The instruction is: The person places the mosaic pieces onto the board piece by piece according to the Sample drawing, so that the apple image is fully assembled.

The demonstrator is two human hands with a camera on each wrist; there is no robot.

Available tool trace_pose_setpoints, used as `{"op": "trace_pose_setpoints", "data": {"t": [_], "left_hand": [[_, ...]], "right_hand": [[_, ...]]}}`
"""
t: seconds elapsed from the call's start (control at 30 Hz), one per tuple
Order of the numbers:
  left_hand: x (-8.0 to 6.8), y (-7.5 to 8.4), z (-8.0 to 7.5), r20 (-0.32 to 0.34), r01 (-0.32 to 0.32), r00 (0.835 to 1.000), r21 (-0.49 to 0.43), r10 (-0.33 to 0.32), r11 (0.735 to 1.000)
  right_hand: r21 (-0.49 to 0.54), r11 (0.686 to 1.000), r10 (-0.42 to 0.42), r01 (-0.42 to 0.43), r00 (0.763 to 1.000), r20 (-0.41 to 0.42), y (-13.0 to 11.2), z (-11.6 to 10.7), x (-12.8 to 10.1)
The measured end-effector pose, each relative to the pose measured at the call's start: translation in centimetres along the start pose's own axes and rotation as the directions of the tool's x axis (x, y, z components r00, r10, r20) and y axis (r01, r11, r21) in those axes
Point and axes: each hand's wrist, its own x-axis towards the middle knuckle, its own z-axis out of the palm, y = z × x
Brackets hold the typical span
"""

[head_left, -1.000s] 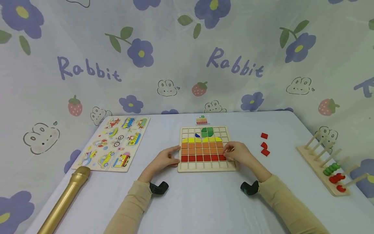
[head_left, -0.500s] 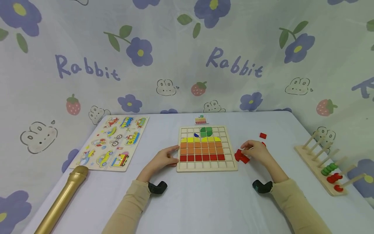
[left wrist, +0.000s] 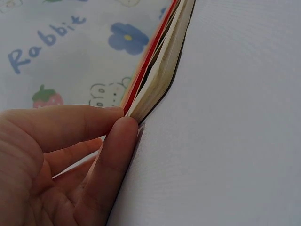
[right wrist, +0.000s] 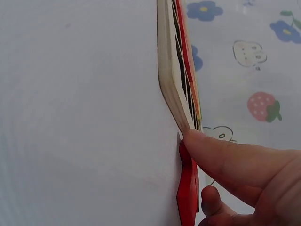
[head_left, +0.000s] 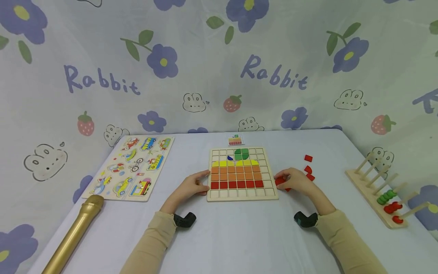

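Note:
A wooden grid board (head_left: 243, 195) lies flat with rows of red, orange and yellow pieces, green pieces and a small blue piece. My left hand (head_left: 188, 187) touches its left edge, with thumb and index finger apart along the rim. At the right edge is my right hand (head_left: 297, 180), its thumb touching the board's near corner in the right wrist view. Loose red pieces (right wrist: 188, 193) lie flat on the table beneath that hand, partly hidden by its fingers. Farther right lie a red rectangle (head_left: 308, 158), a red quarter-round piece (head_left: 308, 169) and another red piece (head_left: 310, 177).
Behind the board stands a small pattern card (head_left: 235, 139). A vehicle puzzle board (head_left: 128, 167) and a gold microphone (head_left: 76, 228) are on the left. Toward the right edge, a wooden peg rack (head_left: 376, 201) carries green and red beads.
My right hand has moved right, off the red row to beside the board, then slightly back toward its edge. Red pieces now show under it on the table. The left hand stays put.

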Motion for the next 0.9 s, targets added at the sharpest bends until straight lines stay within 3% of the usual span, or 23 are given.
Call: {"op": "trace_pose_setpoints", "data": {"t": [0.27, 0.43, 0.67, 0.73, 0.9], "left_hand": [[-0.2, 0.3, 0.0, -0.002, 0.006, 1.0, 0.012, -0.006, 1.0], [-1.4, 2.3, -0.1, 0.016, -0.01, 1.0, 0.007, 0.01, 1.0], [-0.1, -0.1, 0.1, -0.017, 0.011, 1.0, 0.023, -0.011, 1.0], [-0.1, -0.1, 0.1, -0.022, 0.024, 0.999, 0.024, -0.024, 0.999], [-0.1, 0.1, 0.1, -0.024, 0.023, 0.999, 0.015, -0.023, 1.0]], "right_hand": [[0.019, 1.0, -0.018, 0.019, 0.999, -0.035, 0.0, -0.3, 0.1], [0.074, 0.997, -0.027, 0.031, 0.998, -0.052, -0.8, -0.4, 0.4], [0.191, 0.977, -0.096, 0.095, 0.995, -0.005, -5.3, 1.2, 1.2], [0.207, 0.972, -0.117, 0.11, 0.993, 0.025, -7.0, 2.3, 1.5], [0.185, 0.958, -0.247, 0.218, 0.958, 0.147, -10.6, 5.8, 2.5]]}}
